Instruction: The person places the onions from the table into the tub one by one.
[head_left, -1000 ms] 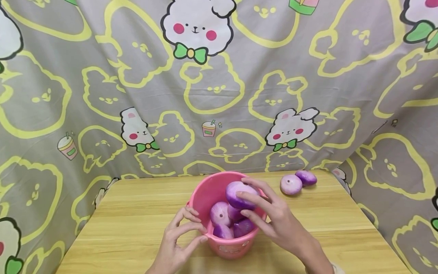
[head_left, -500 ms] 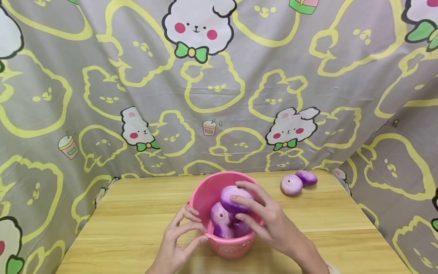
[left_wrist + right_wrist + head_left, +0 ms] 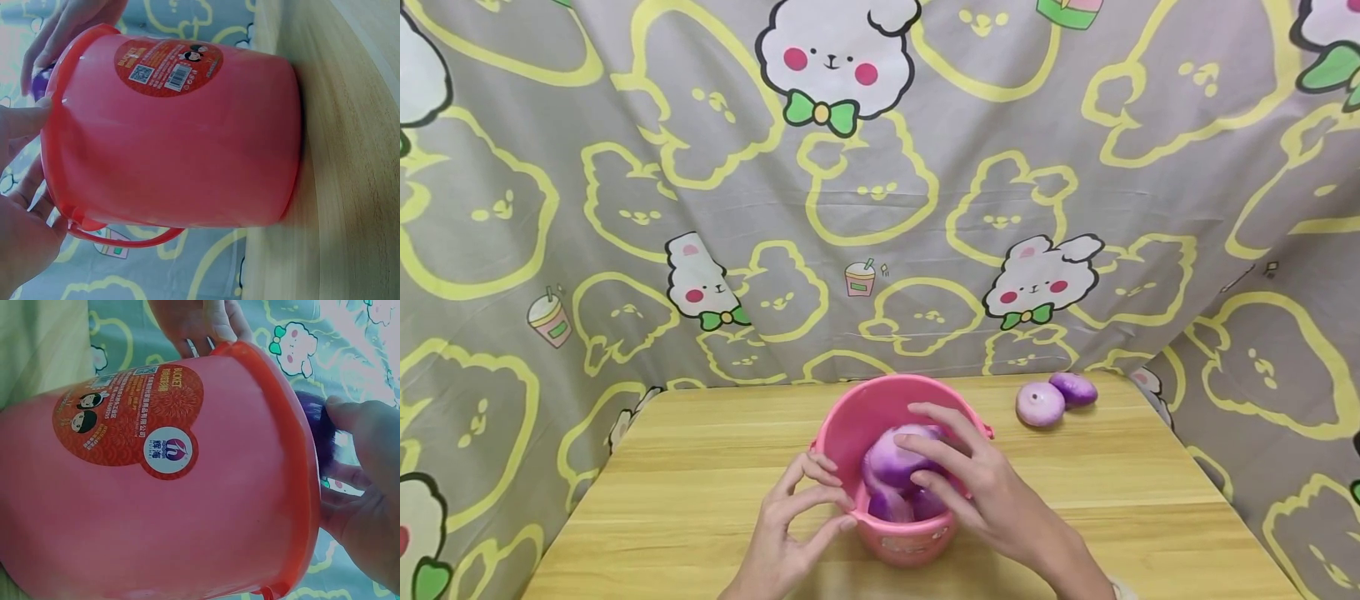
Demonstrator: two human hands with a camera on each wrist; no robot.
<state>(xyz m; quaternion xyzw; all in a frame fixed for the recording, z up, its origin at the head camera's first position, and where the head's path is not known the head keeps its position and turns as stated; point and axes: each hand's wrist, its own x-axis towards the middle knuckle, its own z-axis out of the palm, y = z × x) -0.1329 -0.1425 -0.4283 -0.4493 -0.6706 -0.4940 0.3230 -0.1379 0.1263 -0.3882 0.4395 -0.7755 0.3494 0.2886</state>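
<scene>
Hands [image 3: 792, 517] [image 3: 996, 492] hold glossy onion [image 3: 883, 457], smooth bucket [image 3: 867, 415]

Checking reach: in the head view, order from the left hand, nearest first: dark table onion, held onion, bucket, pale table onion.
1. Bucket, touching left hand
2. Held onion, in right hand
3. Pale table onion, rightward
4. Dark table onion, behind it

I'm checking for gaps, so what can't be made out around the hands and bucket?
Floor of the pink bucket: head view, hidden by the lower onions.
Number of lower onions: head view, covered by the held onion and right hand.
Fine print on the label: left wrist view, too small.
Right sleeve: head view, mostly cut off by the bottom edge.
</scene>
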